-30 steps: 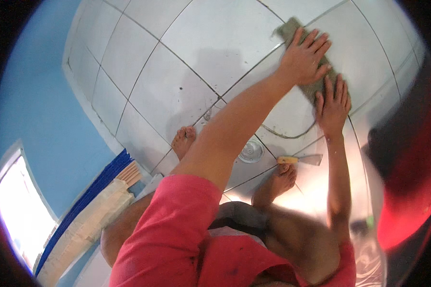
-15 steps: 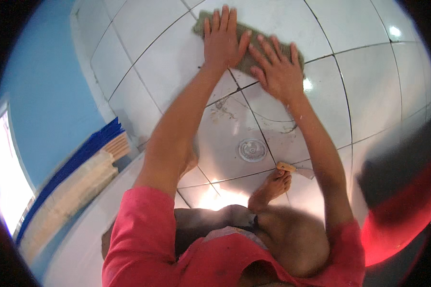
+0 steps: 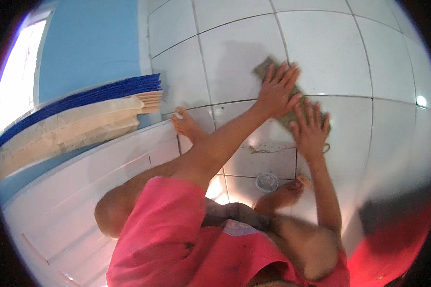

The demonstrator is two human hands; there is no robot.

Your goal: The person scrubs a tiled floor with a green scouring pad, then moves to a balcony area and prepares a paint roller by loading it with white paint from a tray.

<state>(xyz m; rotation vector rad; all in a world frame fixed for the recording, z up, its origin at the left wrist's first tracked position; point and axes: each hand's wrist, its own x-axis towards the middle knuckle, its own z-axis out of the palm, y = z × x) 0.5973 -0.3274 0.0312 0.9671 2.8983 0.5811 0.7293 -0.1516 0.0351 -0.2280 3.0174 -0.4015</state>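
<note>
A folded, dull green-brown cloth (image 3: 286,119) lies slantwise on the white tiled floor (image 3: 328,57), ahead of me. My left hand (image 3: 277,94) presses flat on its far left part, fingers stretched out. On its nearer right part my right hand (image 3: 312,136) lies flat, fingers spread. Both palms hide much of the cloth. Nearer to me, dark bits of dirt (image 3: 273,149) are scattered on a tile. A round floor drain (image 3: 266,182) sits just before my right foot. Beside that foot shows the wooden handle (image 3: 304,180) of a putty knife, its blade hard to make out.
On the left, a stack of blue and tan sheet material (image 3: 81,107) stands along the blue wall (image 3: 91,43). A low white tiled ledge (image 3: 81,191) runs under it. A blurred red and dark object (image 3: 392,234) stands at the right.
Both hands have drawn the cloth nearer to me over the floor, toward the dirt and drain. The view has turned, showing more of the wall and stack on the left.
</note>
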